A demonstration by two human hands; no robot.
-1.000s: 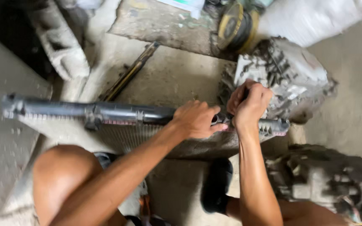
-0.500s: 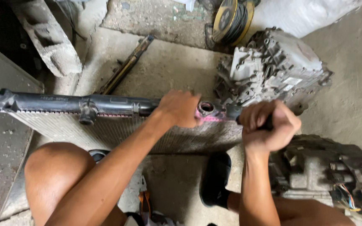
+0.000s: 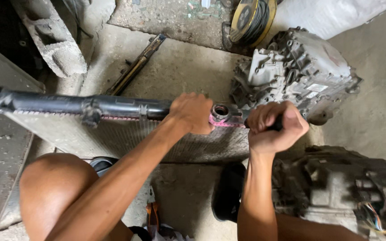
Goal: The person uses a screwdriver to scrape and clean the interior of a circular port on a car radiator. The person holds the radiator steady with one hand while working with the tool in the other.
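Both hands grip the radiator (image 3: 112, 129), which stands on edge across the concrete floor (image 3: 184, 67) before the person's knees. Left hand (image 3: 192, 114) is closed over its black top tank, just left of the round filler neck (image 3: 221, 110). Right hand (image 3: 273, 127) is fisted tight around the tank's right end, next to a grey gearbox (image 3: 300, 67).

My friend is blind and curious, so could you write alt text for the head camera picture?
Seen from above, a crouching person grips the black top tank of a radiator standing on a concrete floor: left hand beside its round filler neck, right hand fisted around the tank's end. Two grey gearboxes sit to the right, a concrete block at upper left.
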